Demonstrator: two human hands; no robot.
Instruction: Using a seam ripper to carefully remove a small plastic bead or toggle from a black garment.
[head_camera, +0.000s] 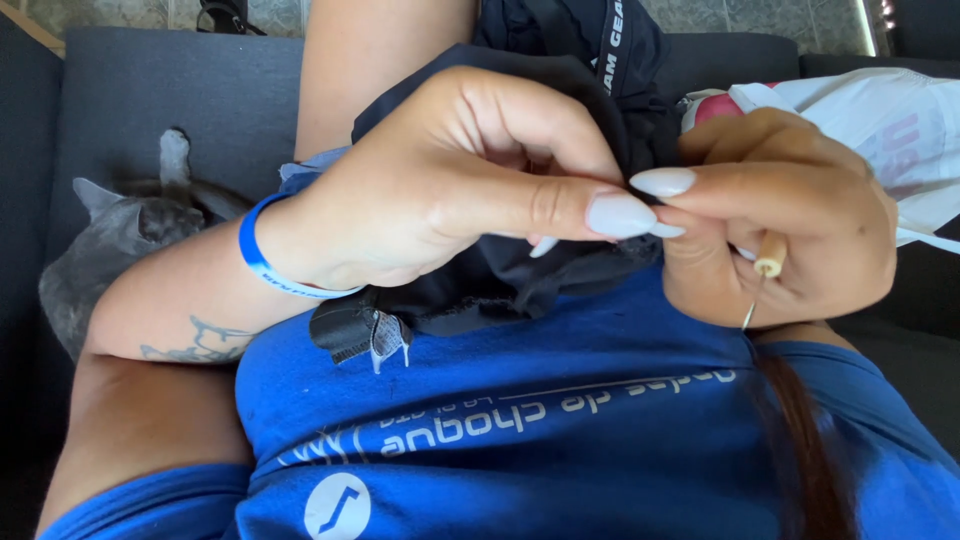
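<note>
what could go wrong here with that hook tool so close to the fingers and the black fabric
The metal tip of the wooden-handled tool in the right hand sits close to the left hand pinching the black garment, so a slip might prick a fingertip or snag the fabric. The long nails may weaken the pinch. The grey cat alongside could jostle an arm.

The left hand (450, 175) pinches a fold of black cloth (520, 270) between thumb and fingers, meeting the right hand (790, 215), which grips a wooden-handled tool (768, 265). Both hover over a blue shirt (560, 420). A grey cat (120, 240) lies on the dark sofa (130, 90) at left.
</note>
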